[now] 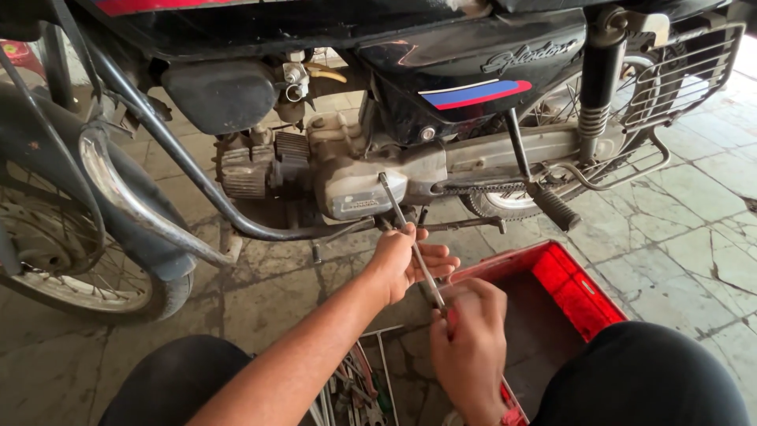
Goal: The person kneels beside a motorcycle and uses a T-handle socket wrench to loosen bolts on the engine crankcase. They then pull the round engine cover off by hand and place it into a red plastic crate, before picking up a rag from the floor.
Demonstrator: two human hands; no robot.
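Fingers of the right hand [471, 335] are being closed around the handle of a long metal driver [410, 237], whose shaft is being steadied by the loosely curled left hand [406, 260]. Its tip is being held against the motorcycle's grey engine casing [359, 189], above cracked tiled floor [678, 229] and a red plastic crate [572, 288].

The long metal tool's [410, 237] handle end is buried inside the closed right hand [471, 335]. The spoked front wheel [71, 260] is cut off at the left edge. The tools in the wire rack [359, 390] are too small to tell apart.
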